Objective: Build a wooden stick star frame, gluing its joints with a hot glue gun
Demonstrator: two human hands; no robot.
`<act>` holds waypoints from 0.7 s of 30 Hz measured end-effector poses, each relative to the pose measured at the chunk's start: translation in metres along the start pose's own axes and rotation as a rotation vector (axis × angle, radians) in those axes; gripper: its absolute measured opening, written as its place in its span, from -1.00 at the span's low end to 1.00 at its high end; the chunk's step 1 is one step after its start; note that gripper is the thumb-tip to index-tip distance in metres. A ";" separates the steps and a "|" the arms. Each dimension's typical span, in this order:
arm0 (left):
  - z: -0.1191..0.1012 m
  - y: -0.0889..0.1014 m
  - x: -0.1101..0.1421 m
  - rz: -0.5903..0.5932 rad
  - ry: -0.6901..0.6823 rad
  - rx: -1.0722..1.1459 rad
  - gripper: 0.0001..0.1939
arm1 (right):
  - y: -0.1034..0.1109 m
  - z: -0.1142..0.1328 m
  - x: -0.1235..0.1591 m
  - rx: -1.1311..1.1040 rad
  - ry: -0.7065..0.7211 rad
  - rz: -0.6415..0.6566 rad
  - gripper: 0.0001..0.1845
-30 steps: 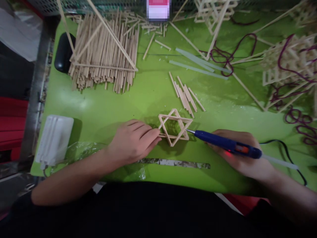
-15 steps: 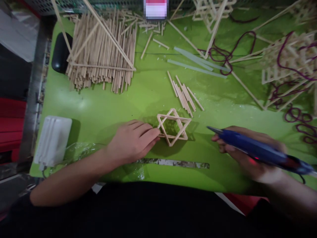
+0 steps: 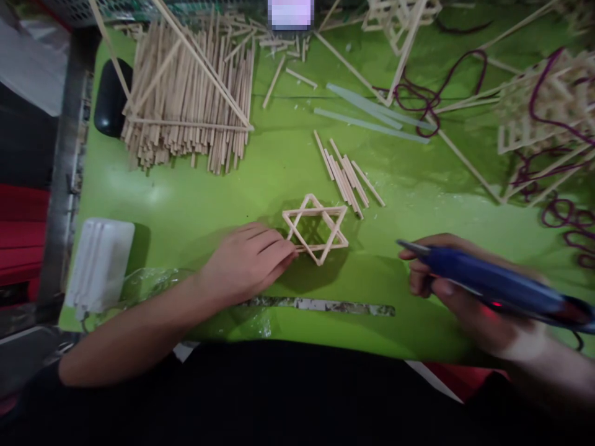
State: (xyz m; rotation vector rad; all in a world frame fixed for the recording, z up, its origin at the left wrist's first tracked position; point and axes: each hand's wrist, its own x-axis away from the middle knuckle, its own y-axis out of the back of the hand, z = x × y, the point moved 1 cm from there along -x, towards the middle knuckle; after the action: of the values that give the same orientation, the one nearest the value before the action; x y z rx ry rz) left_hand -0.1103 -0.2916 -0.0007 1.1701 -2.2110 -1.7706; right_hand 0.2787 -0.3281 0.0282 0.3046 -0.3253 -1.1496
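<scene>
My left hand (image 3: 253, 257) is closed, its fingertips pinching the left corner of a six-pointed star frame (image 3: 337, 230) made of thin wooden sticks. The star looks slightly raised or tilted over the green table. My right hand (image 3: 469, 303) is wrapped round a blue hot glue gun (image 3: 493, 275), whose metal nozzle points left, apart from the star. A small red light glows on the tool. Just above the star lies a loose group of short wooden sticks (image 3: 346, 176).
A large pile of sticks (image 3: 186, 93) lies at the upper left beneath a stick triangle. Translucent glue sticks (image 3: 372, 124) lie behind the short sticks. Purple cord (image 3: 432, 99) and stick lattices (image 3: 534, 111) fill the right. A white adapter (image 3: 102, 263) and a flat strip (image 3: 320, 305) lie nearer.
The star has shifted a little left and up, and its tilt has altered, in my left hand. My right hand and the glue gun have moved slightly to the right.
</scene>
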 end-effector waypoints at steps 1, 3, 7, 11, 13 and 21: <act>0.000 0.000 0.000 -0.012 -0.003 0.002 -0.80 | -0.002 0.001 -0.002 0.009 -0.003 0.023 -0.87; 0.000 -0.002 0.000 -0.035 -0.012 0.016 -0.83 | -0.010 0.003 -0.008 0.028 0.027 0.049 -0.92; -0.002 -0.004 0.000 -0.051 -0.019 0.031 -0.86 | -0.023 0.003 -0.016 0.091 0.090 0.037 -0.95; -0.003 -0.006 0.000 -0.053 -0.014 0.046 -0.88 | -0.025 -0.001 -0.015 0.098 0.093 0.026 -0.93; -0.003 -0.006 0.000 -0.058 -0.016 0.050 -0.88 | -0.024 -0.001 -0.015 0.098 0.092 0.028 -0.90; -0.005 -0.010 0.000 -0.076 -0.045 0.062 -0.89 | -0.025 0.001 -0.020 0.047 0.080 0.057 -0.82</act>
State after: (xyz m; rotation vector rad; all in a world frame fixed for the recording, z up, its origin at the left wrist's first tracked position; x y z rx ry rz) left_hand -0.1026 -0.2962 -0.0075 1.2552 -2.2925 -1.7858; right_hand 0.2503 -0.3194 0.0179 0.3794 -0.2888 -1.0720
